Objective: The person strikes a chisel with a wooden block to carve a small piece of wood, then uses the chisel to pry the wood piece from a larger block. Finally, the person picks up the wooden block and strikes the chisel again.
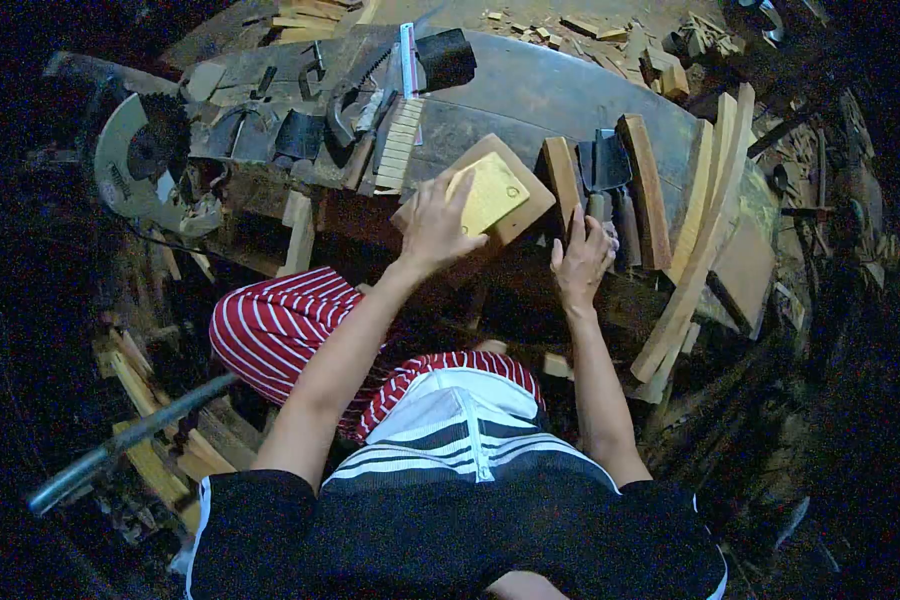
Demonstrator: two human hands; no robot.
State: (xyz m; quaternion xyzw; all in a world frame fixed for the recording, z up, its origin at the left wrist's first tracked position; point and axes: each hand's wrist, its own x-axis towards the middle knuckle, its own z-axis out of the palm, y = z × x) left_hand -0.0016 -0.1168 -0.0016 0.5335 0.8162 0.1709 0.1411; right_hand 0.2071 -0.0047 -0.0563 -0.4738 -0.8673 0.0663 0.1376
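My left hand [436,226] rests over the left part of a yellow wooden block [497,190], with its thumb along the near edge and its fingers reaching toward the far edge. Two small round marks show on the block's top. Beneath it lies a brown, flat board [535,192], set at an angle near the bench edge. My right hand [580,262] is farther right, fingers extended and thumb apart, its fingertips right at the handle of a dark-bladed tool [607,165]. Short curved wood pieces [645,190] stand on either side of that tool.
Long curved wooden strips [705,235] lean at the right end of the workbench [550,90]. A circular saw [135,165] sits at the left. A ruler [407,60], a slatted wood strip [398,145] and clamps lie along the bench. Scrap wood and a metal pipe [130,442] are below.
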